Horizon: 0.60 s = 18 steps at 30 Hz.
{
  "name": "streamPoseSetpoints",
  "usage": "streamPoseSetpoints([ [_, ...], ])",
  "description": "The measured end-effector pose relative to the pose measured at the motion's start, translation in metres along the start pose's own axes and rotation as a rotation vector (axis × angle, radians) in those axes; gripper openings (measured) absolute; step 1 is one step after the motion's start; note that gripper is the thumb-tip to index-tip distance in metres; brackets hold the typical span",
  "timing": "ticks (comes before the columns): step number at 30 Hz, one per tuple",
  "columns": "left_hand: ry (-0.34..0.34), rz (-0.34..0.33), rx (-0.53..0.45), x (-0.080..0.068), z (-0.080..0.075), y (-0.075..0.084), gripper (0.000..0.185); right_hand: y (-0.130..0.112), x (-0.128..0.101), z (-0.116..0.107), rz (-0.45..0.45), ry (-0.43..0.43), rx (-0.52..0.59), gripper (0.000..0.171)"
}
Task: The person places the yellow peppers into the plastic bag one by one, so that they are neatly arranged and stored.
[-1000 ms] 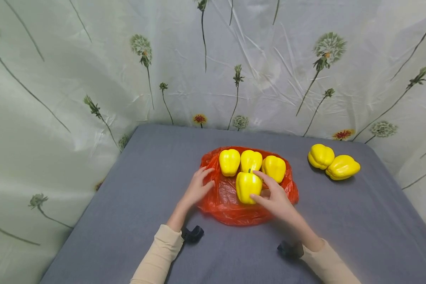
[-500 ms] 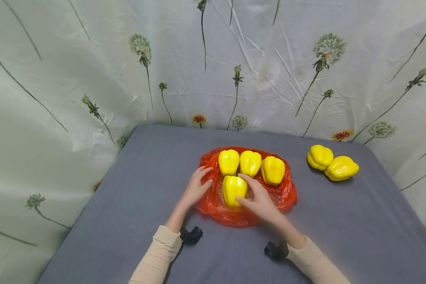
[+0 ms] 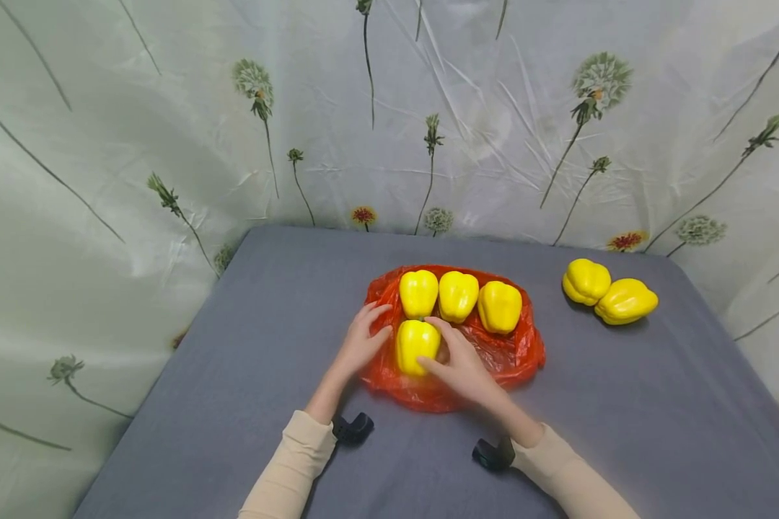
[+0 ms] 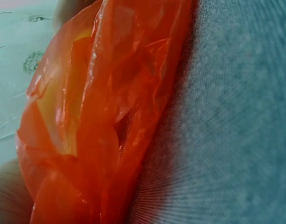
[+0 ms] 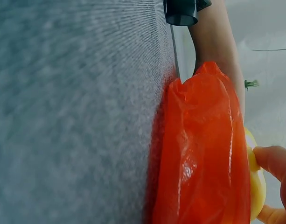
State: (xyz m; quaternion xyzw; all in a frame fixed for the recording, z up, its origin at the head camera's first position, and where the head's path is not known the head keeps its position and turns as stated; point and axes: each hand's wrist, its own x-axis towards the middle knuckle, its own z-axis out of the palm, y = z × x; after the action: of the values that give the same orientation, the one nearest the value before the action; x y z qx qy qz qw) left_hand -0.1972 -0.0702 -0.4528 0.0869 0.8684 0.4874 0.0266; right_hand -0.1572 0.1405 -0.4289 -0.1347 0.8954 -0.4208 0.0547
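Head view: a grey cloth-covered desk [image 3: 247, 360] carries a crinkled, glossy red plastic bag [image 3: 506, 353] spread flat near its middle. Three smooth yellow peppers [image 3: 457, 295] stand in a row along the bag's far edge, side by side. A fourth yellow pepper [image 3: 417, 346], lobed and shiny, sits just nearer, on the bag's left part. The right hand [image 3: 464, 367] holds this pepper, thumb at its near side and a finger curved over its top right. The left hand [image 3: 360, 342] rests on the bag's left edge just beside that pepper, fingers loosely spread and lightly bent. Two more yellow peppers [image 3: 610, 292] lie touching each other at the far right, well apart from the bag. A pale curtain [image 3: 136, 144] printed with dandelions hangs wrinkled behind and to the left.
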Motion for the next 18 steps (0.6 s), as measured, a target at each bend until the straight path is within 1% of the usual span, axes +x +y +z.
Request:
streamPoseSetpoints([
  [3,-0.003,0.003,-0.002,0.0004,0.001,0.0002,0.044,-0.0005,0.0023,0.002,0.004,0.006,0.003,0.069],
  [8,-0.004,-0.01,-0.008,0.0003,0.0011,0.0008,0.045,0.0,0.0048,0.0058,-0.025,0.026,0.004,0.069],
  [11,-0.003,-0.014,-0.004,0.0005,0.0013,0.0009,0.045,0.0009,0.0047,0.0062,-0.025,0.03,-0.002,0.07],
  [18,-0.009,-0.022,0.0,0.0009,0.0014,-0.0003,0.045,0.001,0.004,0.0008,0.002,-0.016,0.004,0.075],
])
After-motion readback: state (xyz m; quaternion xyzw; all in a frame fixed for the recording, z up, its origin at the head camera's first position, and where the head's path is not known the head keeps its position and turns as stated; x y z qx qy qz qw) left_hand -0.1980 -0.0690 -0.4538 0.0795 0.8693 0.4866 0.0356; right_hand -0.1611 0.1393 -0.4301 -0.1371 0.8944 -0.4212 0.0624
